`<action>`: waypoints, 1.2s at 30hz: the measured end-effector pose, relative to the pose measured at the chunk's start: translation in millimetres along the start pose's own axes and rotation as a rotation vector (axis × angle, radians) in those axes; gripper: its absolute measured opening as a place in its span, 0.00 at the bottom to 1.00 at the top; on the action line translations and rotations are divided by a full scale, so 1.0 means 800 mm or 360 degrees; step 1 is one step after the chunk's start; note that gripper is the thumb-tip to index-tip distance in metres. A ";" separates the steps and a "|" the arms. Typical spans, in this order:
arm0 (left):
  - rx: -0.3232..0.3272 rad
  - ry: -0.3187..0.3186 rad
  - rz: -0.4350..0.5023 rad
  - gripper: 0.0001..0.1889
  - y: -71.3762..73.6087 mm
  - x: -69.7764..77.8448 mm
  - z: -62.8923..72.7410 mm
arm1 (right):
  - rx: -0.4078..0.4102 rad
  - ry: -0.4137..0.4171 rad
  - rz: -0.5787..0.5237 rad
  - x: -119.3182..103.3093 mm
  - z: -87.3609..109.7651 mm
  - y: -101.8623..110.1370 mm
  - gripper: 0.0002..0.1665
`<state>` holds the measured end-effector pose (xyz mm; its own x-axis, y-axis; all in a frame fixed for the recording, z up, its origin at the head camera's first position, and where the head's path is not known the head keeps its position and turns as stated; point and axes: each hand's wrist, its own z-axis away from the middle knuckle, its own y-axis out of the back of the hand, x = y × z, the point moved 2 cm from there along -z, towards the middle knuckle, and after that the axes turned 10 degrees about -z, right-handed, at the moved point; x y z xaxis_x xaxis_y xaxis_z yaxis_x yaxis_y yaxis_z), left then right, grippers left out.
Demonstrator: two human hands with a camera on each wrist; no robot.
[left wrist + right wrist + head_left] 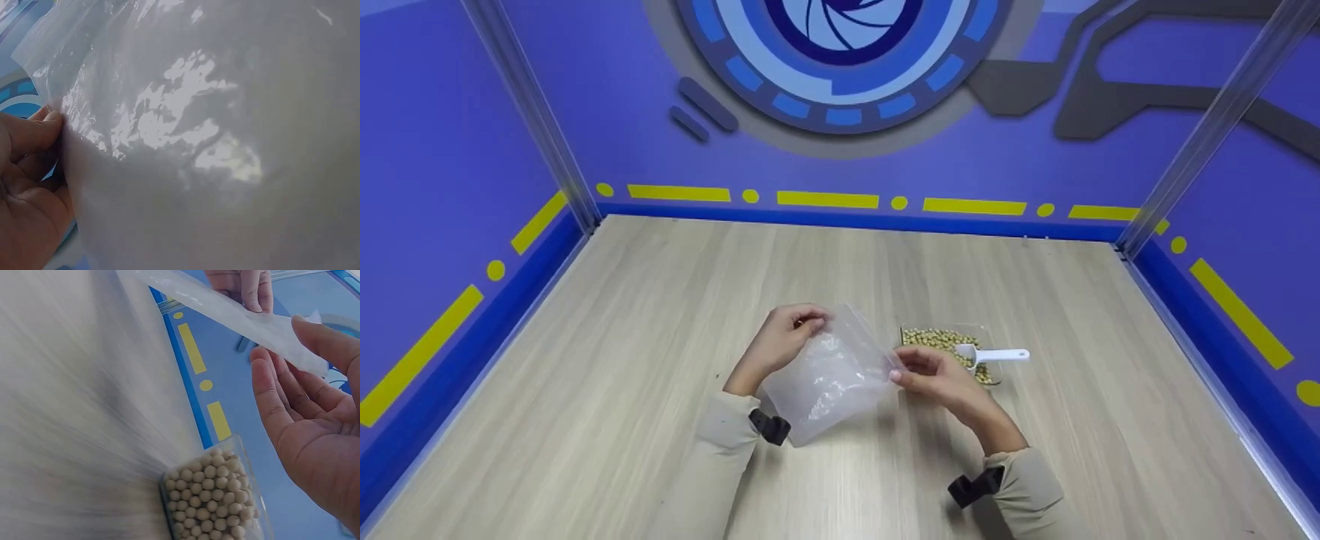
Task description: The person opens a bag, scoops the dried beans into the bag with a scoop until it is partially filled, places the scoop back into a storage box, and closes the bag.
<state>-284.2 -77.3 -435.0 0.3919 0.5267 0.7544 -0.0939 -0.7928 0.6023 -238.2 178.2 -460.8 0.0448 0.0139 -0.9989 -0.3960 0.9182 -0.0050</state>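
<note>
A translucent plastic bag (832, 375) hangs tilted between the two hands above the table, its glossy side filling most of the left wrist view. At the bag's upper left edge, the left hand (782, 341) pinches the film between thumb and fingers. The right hand (941, 379) pinches the bag's right edge, with the thumb (320, 334) on one side and fingers on the other. Just behind the right hand stands a clear box (988, 330) of round beige beans (208, 495). A white scoop (997, 355) lies in the beans, its handle pointing right.
The pale wooden table (622, 337) spreads around the hands. Blue printed panels (840, 169) border it at the back and both sides, with metal posts (1207, 127) at the rear corners. A black wrist mount (976, 487) sits on each sleeve.
</note>
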 end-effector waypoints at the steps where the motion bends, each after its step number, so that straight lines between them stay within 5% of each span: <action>1: -0.0010 -0.0006 -0.0002 0.10 0.000 0.000 0.000 | -0.0005 0.0004 -0.0008 -0.001 0.000 0.001 0.27; 11: -0.0100 -0.0150 -0.0027 0.10 -0.001 0.009 -0.001 | -0.0016 0.0013 -0.0060 -0.004 0.000 -0.004 0.25; 22: -0.0118 -0.0161 -0.0075 0.10 -0.004 0.014 -0.002 | 0.0010 0.0091 -0.0015 -0.005 -0.002 -0.008 0.21; 36: 0.0118 -0.0197 -0.0334 0.07 -0.013 0.026 0.002 | 0.0139 0.0126 0.0105 -0.007 -0.004 -0.011 0.17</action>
<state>-273.4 -58.4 -426.1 0.5050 0.6440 0.5747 0.0668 -0.6930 0.7179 -237.5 168.7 -455.1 -0.0524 0.0471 -0.9975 -0.3140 0.9475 0.0612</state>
